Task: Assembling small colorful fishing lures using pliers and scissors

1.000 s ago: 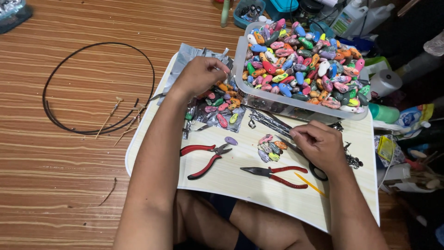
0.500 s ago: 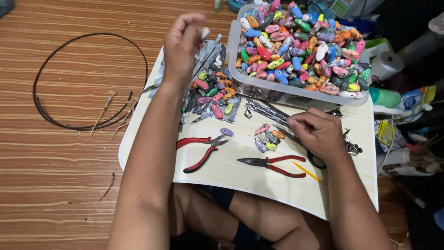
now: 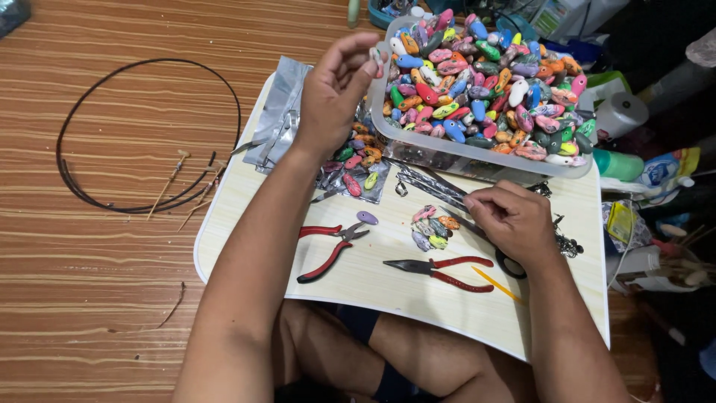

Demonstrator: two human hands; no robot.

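Note:
My left hand (image 3: 334, 89) is raised above the pale board (image 3: 514, 313), its fingertips pinching a small pale piece (image 3: 374, 56) at the near corner of the clear tub (image 3: 455, 149) of coloured oval beads. My right hand (image 3: 511, 220) rests on the board below the tub, fingers closed on thin metal parts and over black-handled scissors (image 3: 507, 263). A small heap of beads (image 3: 432, 227) lies just left of it. Two red-handled pliers (image 3: 328, 246) (image 3: 447, 270) lie on the board in front.
A loop of dark wire (image 3: 112, 201) and short sticks lie on the wooden floor at left. Silver foil bags (image 3: 280, 119) hold more beads beside the tub. A white roll (image 3: 620, 113), bottles and packets crowd the right edge. My crossed legs are under the board.
My left hand has lifted from the bead bag on the board up to the tub's corner, now pinching a small piece. My right hand has stayed in place.

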